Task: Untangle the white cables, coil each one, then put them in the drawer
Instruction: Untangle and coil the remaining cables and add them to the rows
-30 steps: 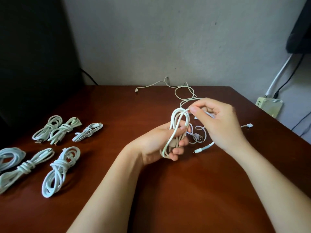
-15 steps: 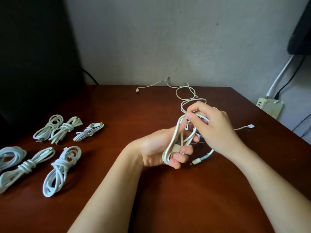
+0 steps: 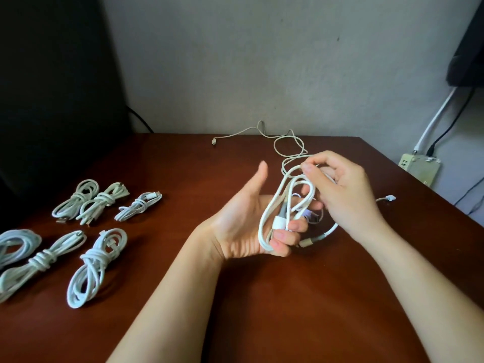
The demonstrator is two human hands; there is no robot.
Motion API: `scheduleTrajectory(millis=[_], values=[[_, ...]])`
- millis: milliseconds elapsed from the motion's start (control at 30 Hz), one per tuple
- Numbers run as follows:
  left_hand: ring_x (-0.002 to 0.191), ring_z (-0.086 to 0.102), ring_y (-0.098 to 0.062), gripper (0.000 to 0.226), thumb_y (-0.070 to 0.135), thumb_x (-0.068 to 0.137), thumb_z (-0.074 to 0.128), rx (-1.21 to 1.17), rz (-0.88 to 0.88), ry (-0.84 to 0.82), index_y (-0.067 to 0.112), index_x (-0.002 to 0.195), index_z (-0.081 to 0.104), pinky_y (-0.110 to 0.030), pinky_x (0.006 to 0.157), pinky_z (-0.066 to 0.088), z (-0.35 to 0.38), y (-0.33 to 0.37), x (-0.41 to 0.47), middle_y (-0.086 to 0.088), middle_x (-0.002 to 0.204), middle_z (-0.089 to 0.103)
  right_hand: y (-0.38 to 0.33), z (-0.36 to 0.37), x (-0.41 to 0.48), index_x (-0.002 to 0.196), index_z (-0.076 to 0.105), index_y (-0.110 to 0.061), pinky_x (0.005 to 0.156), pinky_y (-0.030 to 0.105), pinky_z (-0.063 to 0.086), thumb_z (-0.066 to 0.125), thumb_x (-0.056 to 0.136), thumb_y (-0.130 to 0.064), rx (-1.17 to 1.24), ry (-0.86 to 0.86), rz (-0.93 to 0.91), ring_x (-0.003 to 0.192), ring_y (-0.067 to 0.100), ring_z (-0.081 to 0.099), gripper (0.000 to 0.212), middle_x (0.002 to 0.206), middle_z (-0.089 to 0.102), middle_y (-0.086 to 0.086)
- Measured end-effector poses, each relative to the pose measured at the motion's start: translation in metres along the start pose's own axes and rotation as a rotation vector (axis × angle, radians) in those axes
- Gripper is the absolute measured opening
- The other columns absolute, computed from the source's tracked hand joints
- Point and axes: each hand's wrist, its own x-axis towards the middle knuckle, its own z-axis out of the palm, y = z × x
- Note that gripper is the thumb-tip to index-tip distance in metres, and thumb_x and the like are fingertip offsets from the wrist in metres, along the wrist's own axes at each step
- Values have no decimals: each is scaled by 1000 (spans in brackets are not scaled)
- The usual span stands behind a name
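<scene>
Well inside table (image 3: 288, 310) edges, held cable (image 3: 279, 222).

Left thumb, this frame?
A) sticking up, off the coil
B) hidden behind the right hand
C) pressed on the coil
A: the left hand has its thumb raised clear while its fingers curl round the coil; the right hand pinches the coil's top loop.

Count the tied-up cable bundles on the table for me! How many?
6, all at the table's left: back-left bundle, back-middle bundle, back-right bundle, front-left bundle, front-middle bundle, front-right bundle. The picture edge cuts the front-left one, so more may hide beyond.
</scene>
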Motion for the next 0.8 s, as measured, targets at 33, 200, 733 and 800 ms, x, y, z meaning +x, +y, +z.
scheduleTrajectory(millis=[33, 200, 733, 800], values=[[55, 36, -10, 82, 73, 81, 28, 0, 19, -4, 5, 119, 51, -20, 51, 26, -1, 0, -1, -5, 74, 44, 1, -1, 1, 76, 59, -18, 39, 18, 35, 58, 93, -9, 0, 9, 5, 38, 10, 42, 19, 50, 55, -1], [51, 35, -5, 47, 40, 93, 43, 137, 58, 75, 5, 124, 48, -15, 46, 27, 3, 1, -4, 0, 70, 44, 2, -1, 2, 74, 59, -20, 42, 14, 31, 58, 93, -11, -44, 30, 13, 39, 3, 38, 21, 46, 50, -9], [45, 22, -7, 76, 68, 82, 16, 553, 26, 199, 11, 82, 66, -21, 44, 14, 21, 4, -7, 2, 55, 40, 7, -3, 4, 72, 68, -11, 45, 20, 38, 70, 82, -8, -75, -58, 160, 41, 4, 46, 11, 46, 54, -8], [42, 21, -9, 83, 69, 81, 17, 544, 93, 279, 2, 93, 63, -20, 42, 15, 21, 6, -6, 1, 50, 40, 8, -3, 2, 70, 67, -8, 45, 21, 33, 67, 82, -4, -134, -130, 140, 39, 2, 39, 13, 42, 48, -6]])
